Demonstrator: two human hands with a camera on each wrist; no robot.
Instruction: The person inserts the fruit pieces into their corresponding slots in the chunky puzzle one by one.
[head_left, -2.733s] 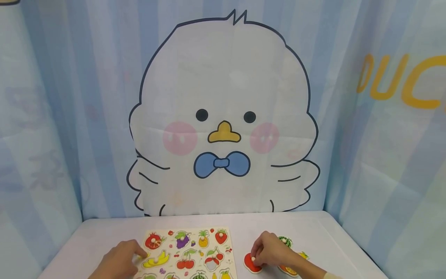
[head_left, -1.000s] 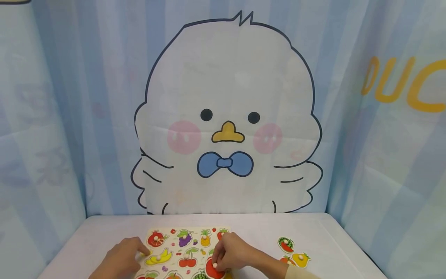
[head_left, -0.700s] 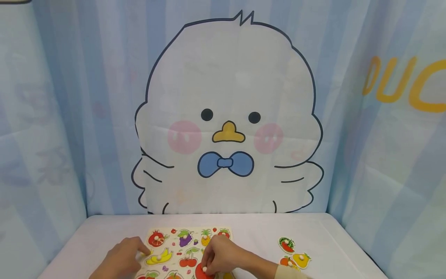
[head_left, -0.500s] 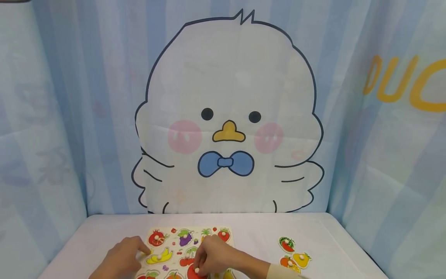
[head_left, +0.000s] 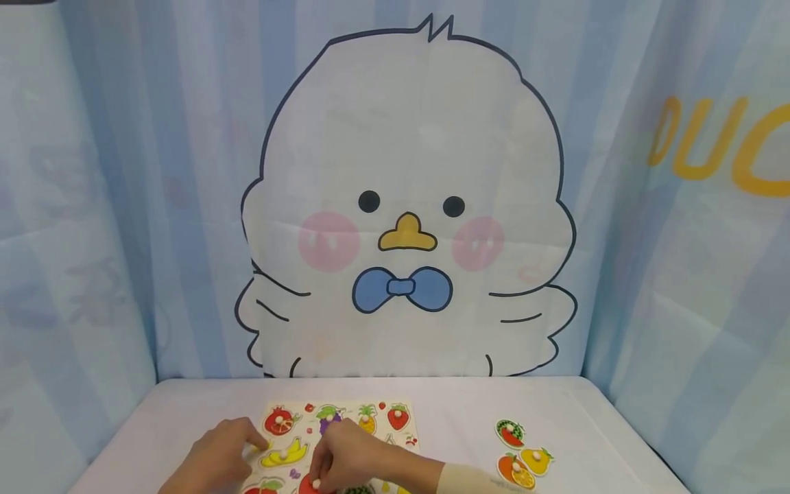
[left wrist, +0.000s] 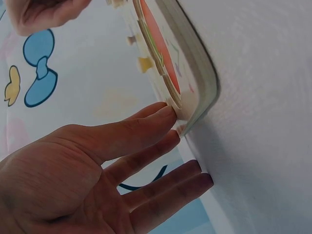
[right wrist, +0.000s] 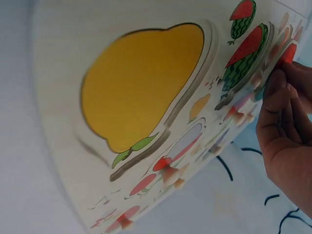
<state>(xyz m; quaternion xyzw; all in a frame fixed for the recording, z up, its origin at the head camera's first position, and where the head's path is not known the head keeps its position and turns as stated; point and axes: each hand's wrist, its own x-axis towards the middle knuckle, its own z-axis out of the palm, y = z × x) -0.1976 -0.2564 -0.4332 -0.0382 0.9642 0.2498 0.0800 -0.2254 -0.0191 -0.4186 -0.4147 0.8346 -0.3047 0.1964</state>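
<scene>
A pale wooden fruit puzzle board [head_left: 354,409] lies on the white table. My left hand [head_left: 212,456] is at its left edge; in the left wrist view the thumb and index fingertips touch the board's corner, with the fingers extended. My right hand [head_left: 348,453] pinches the white knob of a red, roundish puzzle piece [head_left: 305,484] over the lower middle of the board. Its fruit kind cannot be made out, since the fingers and the frame's edge hide part of it. The right wrist view shows a yellow fruit recess [right wrist: 144,87] and a watermelon recess [right wrist: 246,58] without knobs.
Three loose knobbed pieces lie right of the board: a watermelon [head_left: 509,433], a yellow pear-like fruit [head_left: 537,462] and an orange [head_left: 515,471]. Bananas [head_left: 284,453] and a strawberry [head_left: 398,416] sit on the board. A duck-print curtain [head_left: 401,329] stands behind the table.
My right hand has carried the red piece from the table right of the board leftward across it, uncovering the strawberry. The left hand stays at the board's left edge.
</scene>
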